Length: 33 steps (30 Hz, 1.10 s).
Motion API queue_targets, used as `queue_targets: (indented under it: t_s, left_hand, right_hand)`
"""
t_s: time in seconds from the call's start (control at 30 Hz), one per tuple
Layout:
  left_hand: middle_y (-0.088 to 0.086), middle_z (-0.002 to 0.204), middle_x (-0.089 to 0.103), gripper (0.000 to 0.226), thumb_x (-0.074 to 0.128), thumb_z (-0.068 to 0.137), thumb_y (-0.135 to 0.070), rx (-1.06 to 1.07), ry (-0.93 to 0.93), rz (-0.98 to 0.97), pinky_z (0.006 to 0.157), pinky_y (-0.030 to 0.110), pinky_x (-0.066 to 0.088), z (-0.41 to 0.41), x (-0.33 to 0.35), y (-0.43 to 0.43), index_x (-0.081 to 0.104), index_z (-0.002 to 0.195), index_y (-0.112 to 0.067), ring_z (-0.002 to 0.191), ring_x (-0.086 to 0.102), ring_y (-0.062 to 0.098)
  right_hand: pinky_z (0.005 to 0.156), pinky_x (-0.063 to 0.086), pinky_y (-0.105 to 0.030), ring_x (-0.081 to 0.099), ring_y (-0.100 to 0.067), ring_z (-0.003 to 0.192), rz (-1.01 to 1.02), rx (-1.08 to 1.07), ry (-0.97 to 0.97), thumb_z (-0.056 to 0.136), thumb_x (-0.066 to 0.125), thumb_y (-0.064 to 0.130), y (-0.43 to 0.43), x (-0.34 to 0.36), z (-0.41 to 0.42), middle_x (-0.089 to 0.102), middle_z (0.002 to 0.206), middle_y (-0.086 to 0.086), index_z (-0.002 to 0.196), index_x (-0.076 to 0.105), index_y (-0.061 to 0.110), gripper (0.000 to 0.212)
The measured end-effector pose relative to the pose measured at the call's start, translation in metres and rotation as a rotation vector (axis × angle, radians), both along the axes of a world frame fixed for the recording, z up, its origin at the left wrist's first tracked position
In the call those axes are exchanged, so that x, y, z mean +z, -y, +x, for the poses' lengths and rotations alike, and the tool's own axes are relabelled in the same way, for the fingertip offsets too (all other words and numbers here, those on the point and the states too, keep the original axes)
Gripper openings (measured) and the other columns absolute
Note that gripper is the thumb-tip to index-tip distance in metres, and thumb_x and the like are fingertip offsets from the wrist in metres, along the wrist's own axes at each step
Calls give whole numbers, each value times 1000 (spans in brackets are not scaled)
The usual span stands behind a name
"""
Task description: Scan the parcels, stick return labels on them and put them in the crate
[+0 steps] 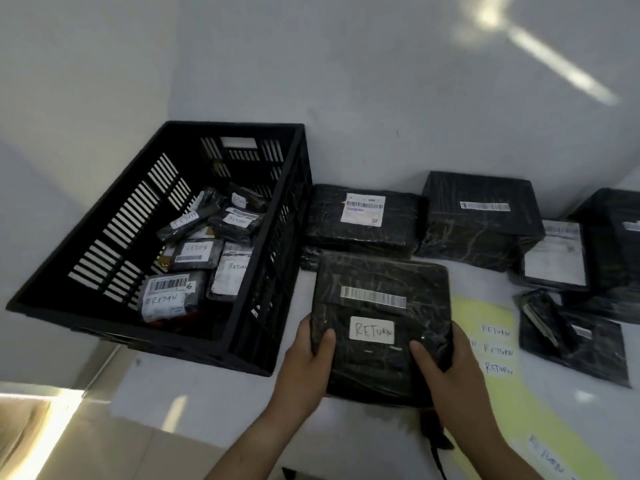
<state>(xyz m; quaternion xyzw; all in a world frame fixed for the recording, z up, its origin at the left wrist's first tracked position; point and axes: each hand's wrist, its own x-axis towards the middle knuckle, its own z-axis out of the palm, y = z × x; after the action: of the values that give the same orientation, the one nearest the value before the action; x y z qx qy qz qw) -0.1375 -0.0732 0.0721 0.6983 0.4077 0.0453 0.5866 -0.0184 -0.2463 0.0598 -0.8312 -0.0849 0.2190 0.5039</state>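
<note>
A flat black wrapped parcel with a barcode strip and a white RETURN label is held above the white table. My left hand grips its near left edge, thumb on top. My right hand grips its near right edge, thumb on top as well. The black slotted crate stands to the left, holding several small black parcels marked RETURN.
More black parcels line the wall behind, with others at the far right. A yellow sheet with RETURN stickers lies right of the held parcel. A dark scanner-like object with a cable sits under my right wrist. The table's near-left edge drops to the floor.
</note>
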Motion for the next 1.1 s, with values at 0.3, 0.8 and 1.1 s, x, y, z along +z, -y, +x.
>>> queue_targets:
  t_s: [0.3,0.8,1.1]
  left_hand:
    - [-37,107,64,38,60,98,-38,-28,255,246,81,13,49,13,145,-28,42,127,-55,98,60,-17]
    - [-28,104,71,18,59,101,-31,208,357,493,85,26,55,5,163,-322,61,115,-42,95,68,-6]
    - [-24,114,62,28,57,102,-33,102,230,469,86,23,50,24,93,-407,53,129,-35,103,60,-6]
  right_hand:
    - [94,51,-35,62,-3,108,282,-15,132,89,67,39,-27,118,30,65,119,18,136,49,38,50]
    - [91,51,-11,57,16,100,429,321,147,95,66,30,-331,157,44,59,119,26,140,40,35,52]
    - [89,40,-22,51,-11,103,127,315,-23,100,54,13,-411,105,53,51,128,0,135,31,22,43]
